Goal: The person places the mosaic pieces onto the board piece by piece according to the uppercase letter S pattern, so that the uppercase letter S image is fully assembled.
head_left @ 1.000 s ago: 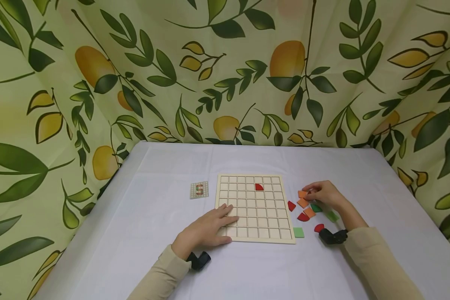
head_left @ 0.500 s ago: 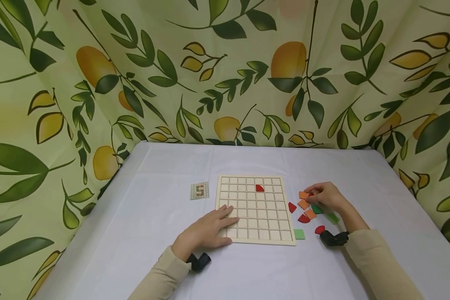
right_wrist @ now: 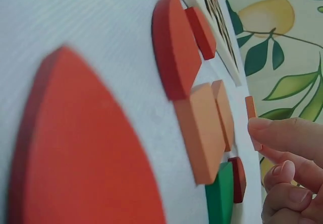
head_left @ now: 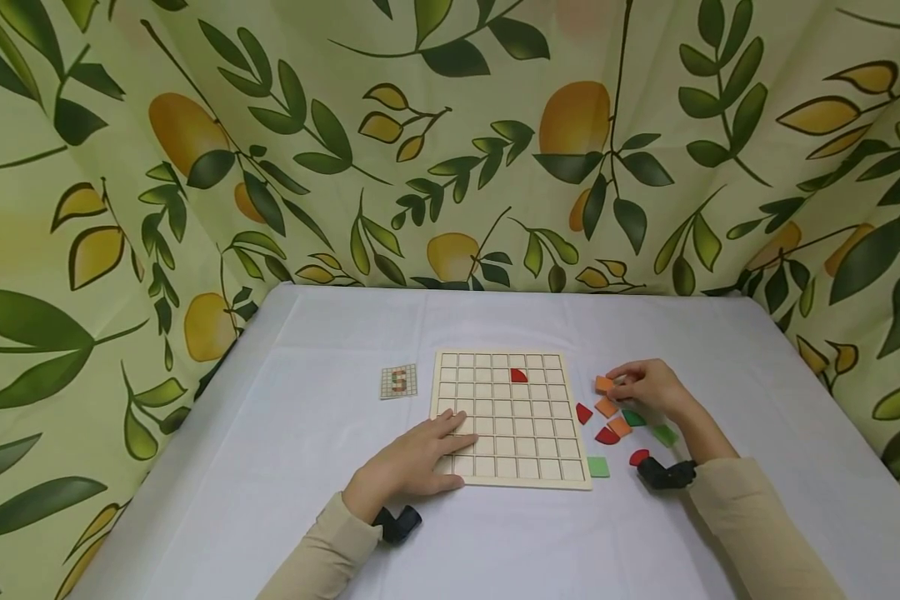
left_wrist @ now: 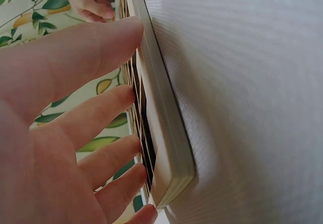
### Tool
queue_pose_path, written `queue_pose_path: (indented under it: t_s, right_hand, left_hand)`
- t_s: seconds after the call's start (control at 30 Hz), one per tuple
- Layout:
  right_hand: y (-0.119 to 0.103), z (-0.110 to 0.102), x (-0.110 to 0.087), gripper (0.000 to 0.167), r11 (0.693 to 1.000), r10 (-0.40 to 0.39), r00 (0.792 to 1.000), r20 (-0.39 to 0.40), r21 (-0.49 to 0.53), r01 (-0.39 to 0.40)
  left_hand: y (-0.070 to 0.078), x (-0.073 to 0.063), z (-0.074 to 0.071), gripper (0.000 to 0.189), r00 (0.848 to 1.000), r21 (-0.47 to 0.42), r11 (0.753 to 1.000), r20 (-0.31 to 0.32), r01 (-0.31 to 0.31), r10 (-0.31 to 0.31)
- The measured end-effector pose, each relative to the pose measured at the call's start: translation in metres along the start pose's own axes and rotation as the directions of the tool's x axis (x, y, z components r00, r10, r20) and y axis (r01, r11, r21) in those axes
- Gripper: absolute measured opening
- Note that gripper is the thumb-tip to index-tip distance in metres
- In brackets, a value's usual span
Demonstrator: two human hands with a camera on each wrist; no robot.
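My left hand [head_left: 418, 457] lies spread over the near left corner of a wooden grid board [head_left: 506, 417]. Its thumb [left_wrist: 108, 42] reaches the board's near edge in the left wrist view. A red quarter-circle tile [head_left: 519, 376] sits in one of the upper cells. To the board's right, my right hand [head_left: 648, 389] pinches an orange square tile [head_left: 603, 384] between thumb and finger, low over the cloth. Close by are two more orange tiles [right_wrist: 202, 133], a dark green tile [right_wrist: 220, 193] and red quarter-circle tiles [right_wrist: 176, 47]. Another red tile [right_wrist: 239, 178] shows near the curled fingers.
A small pattern card [head_left: 398, 381] with a coloured figure on a grid lies left of the board. Light green tiles [head_left: 598, 467] lie by its right corner and under my right wrist. White cloth [head_left: 330, 333] covers the table; a leaf-patterned curtain [head_left: 450, 167] hangs behind.
The orange tile at my right fingertips has shifted slightly away from the other tiles, and the red one beside it is now hidden in the head view. My left hand stays put.
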State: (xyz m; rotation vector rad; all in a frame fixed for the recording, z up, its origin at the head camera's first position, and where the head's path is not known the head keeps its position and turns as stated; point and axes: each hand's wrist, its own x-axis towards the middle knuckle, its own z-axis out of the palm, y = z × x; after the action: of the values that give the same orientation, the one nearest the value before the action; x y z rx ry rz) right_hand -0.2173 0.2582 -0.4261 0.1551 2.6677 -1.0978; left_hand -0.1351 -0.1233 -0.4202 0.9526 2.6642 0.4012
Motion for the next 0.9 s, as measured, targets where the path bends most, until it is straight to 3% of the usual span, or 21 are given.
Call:
queue_pose_path:
  t_s: [0.9]
  right_hand:
    - [-0.024,0.008,0.002,0.043,0.995,-0.06,0.998,0.03,0.079,0.057]
  left_hand:
    - [-0.001,0.0,-0.001,0.059,1.0,-0.012,1.0,-0.002,0.012,-0.012]
